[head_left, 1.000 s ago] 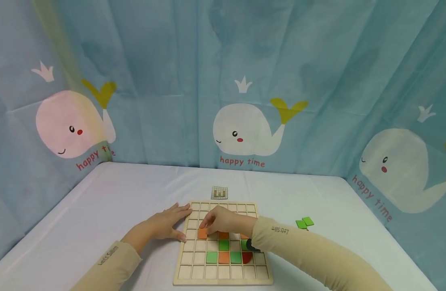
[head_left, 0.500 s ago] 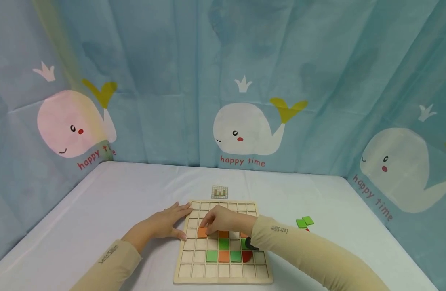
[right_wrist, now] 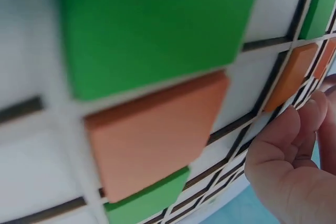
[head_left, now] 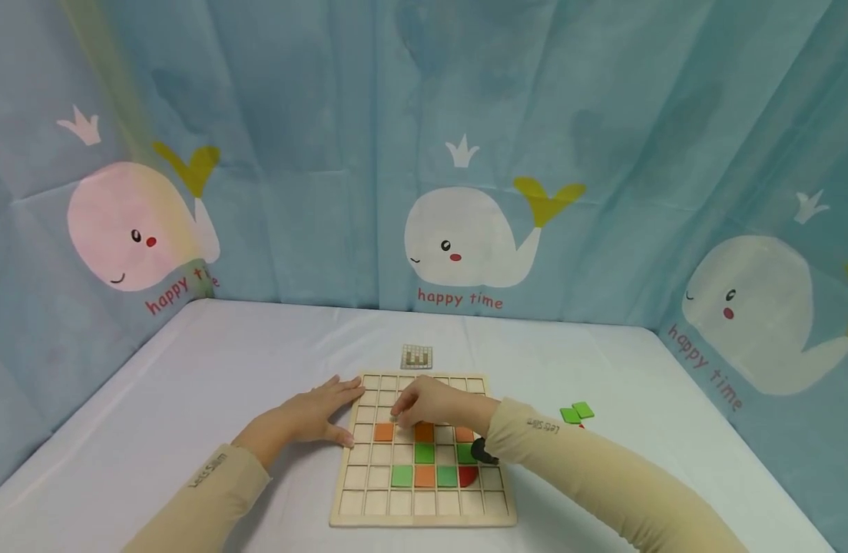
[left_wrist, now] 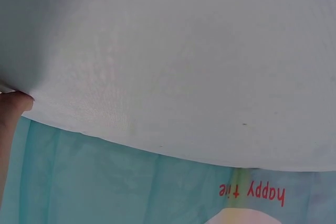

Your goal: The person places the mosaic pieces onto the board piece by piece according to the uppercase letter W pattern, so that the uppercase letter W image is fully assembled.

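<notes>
A wooden grid board (head_left: 339, 514) lies on the table. My left hand (head_left: 316, 411) rests at its left edge, fingers spread; in the left wrist view only a digit (left_wrist: 13, 106) shows. My right hand (head_left: 434, 403) hovers over the middle of the board, its fingers loosely bent, just beyond an orange tile (head_left: 384, 432). In the right wrist view its thumb and fingertips (right_wrist: 291, 121) come close together with no tile visible between them. Orange and green tiles, with a red rounded piece (head_left: 468, 476), sit in the cells. My right wrist hides some cells behind the right-hand orange tile (head_left: 464, 435).
Loose green tiles (head_left: 577, 413) and a bit of red lie on the white table (head_left: 279, 338) to the right. Behind the board is a small pattern card (head_left: 416, 357). A blue whale-print curtain (head_left: 313, 153) surrounds the table.
My right hand has moved from the left-hand orange tile slightly to the right, leaving that tile in its cell. The left hand stays at the board's edge. The head view has tilted slightly down.
</notes>
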`<state>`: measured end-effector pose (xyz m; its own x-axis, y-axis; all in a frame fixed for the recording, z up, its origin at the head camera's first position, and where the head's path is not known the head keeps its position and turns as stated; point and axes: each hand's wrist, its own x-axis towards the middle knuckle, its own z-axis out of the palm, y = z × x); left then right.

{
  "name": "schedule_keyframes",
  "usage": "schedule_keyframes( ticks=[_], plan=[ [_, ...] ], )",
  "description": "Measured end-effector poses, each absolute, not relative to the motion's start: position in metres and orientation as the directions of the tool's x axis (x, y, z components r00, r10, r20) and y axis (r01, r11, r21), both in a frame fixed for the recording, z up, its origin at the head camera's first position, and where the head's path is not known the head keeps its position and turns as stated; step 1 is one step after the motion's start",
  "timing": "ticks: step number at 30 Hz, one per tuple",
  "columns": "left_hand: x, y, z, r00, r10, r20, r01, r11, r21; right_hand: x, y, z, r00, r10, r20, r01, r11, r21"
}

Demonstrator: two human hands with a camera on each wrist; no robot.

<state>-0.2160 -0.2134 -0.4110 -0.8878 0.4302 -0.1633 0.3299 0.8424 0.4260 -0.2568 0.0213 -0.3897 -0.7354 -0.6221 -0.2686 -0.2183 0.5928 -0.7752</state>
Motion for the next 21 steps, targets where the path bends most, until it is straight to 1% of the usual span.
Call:
schedule_keyframes(
  ticks=[5,21],
  plan=[
    [-0.2171,-0.2152,-0.4112,-0.889,0.425,-0.167,0.324,0.844,0.427,-0.2575,0.0218,-0.3916,-0.73,-0.628,-0.27,-0.233,0.6,-0.765],
    [-0.2174,-0.2139,-0.4115,-0.887,0.427,-0.173,0.325,0.846,0.423,-0.2559,0.0228,-0.3896,-0.736,-0.618,-0.277,-0.219,0.604,-0.767]
  ],
)
